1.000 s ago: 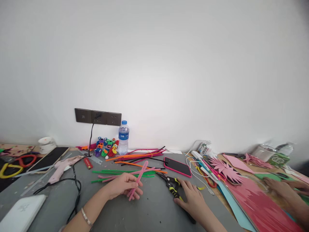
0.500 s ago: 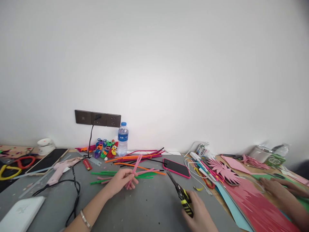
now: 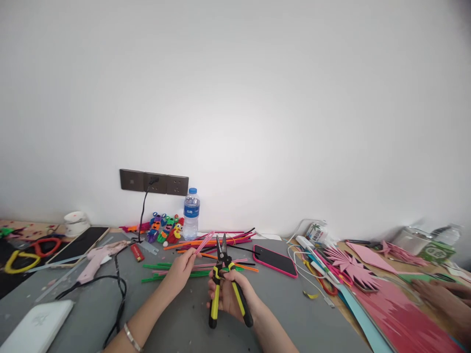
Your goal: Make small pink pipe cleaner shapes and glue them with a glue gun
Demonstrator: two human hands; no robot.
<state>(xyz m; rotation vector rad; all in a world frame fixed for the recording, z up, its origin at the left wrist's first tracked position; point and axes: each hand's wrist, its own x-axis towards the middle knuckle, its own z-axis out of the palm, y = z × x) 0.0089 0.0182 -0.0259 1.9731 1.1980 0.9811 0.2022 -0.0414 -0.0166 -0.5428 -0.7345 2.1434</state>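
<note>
My left hand (image 3: pixel 181 271) pinches a bent pink pipe cleaner (image 3: pixel 206 240), whose looped end points up and to the right. Just right of it, my right hand (image 3: pixel 235 294) holds yellow-and-black pliers (image 3: pixel 222 262) upright, with jaws and handles spread apart. The jaws stand close to the pink loop; nothing shows between them. Behind both hands lie green pipe cleaners (image 3: pixel 156 266) and a pile of orange and pink ones (image 3: pixel 184 243) on the grey mat (image 3: pixel 176 328).
A pink glue gun (image 3: pixel 96 260) with its black cable lies left, near a white box (image 3: pixel 39 326). Small pipe-cleaner figures (image 3: pixel 165 229) and a water bottle (image 3: pixel 191 214) stand by the wall. A pink-cased phone (image 3: pixel 275 261) lies right. Another person's hands (image 3: pixel 439 299) are at far right.
My right hand has brought the pliers left and up beside the left hand, and their handles are now spread. The left hand has turned slightly, tilting the pink pipe cleaner rightward.
</note>
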